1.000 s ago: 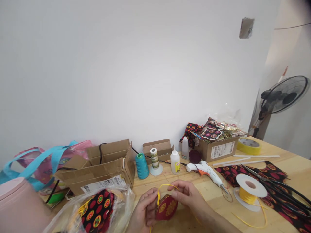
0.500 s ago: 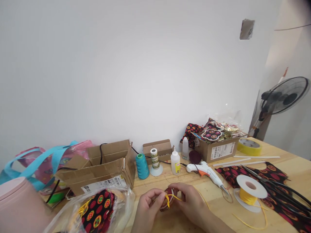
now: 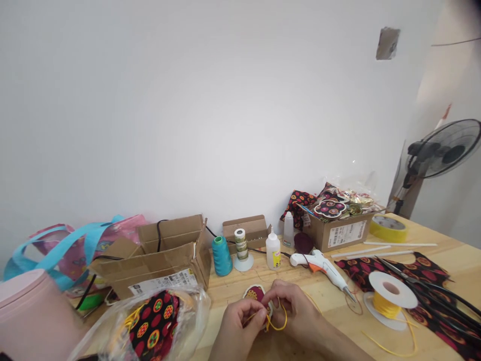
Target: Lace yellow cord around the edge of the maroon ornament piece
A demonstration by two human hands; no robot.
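Since the earlier frame, the dark red patterned piece (image 3: 254, 292) has turned its gold-marked face into view, and the fingertips have drawn together. It now sits just beyond the fingers, partly hidden by them. The left hand (image 3: 238, 323) pinches the yellow cord (image 3: 280, 327) between thumb and finger; the right hand's (image 3: 295, 313) grip is bent close against the cord's loop, its exact hold hidden. On the left of the counter (image 3: 220, 296), an open cardboard box (image 3: 124, 273) has a black cable (image 3: 158, 235) hanging inside. Before it, a clear plastic bag (image 3: 195, 311) contains black patterned fabric (image 3: 158, 313) and yellow strands (image 3: 134, 318). The right-hand carton (image 3: 315, 233) is heaped with patterned pieces (image 3: 329, 208) and clear plastic wrapping (image 3: 370, 188).
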